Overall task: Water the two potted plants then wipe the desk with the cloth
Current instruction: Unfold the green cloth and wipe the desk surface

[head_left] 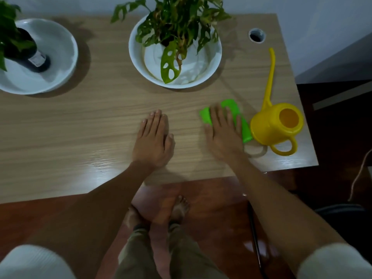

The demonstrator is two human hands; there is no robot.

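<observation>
A bright green cloth (pixel 231 106) lies on the wooden desk (pixel 80 127), and my right hand (pixel 223 131) presses flat on it with straight fingers. My left hand (pixel 155 137) rests flat on the bare desk, to the left of the cloth. A yellow watering can (pixel 275 125) with a long thin spout stands just right of the cloth. One leafy plant (pixel 177 23) sits in a white bowl (pixel 136 57) at the back centre. A second plant in a dark pot (pixel 30 53) stands in another white bowl (pixel 60 41) at the back left.
A round cable hole (pixel 257 35) is in the desk's back right corner. The desk's right edge runs just past the watering can. Below the front edge are my bare feet on a reddish floor, a dark rod (pixel 254 234) and a cord (pixel 360 174) at right.
</observation>
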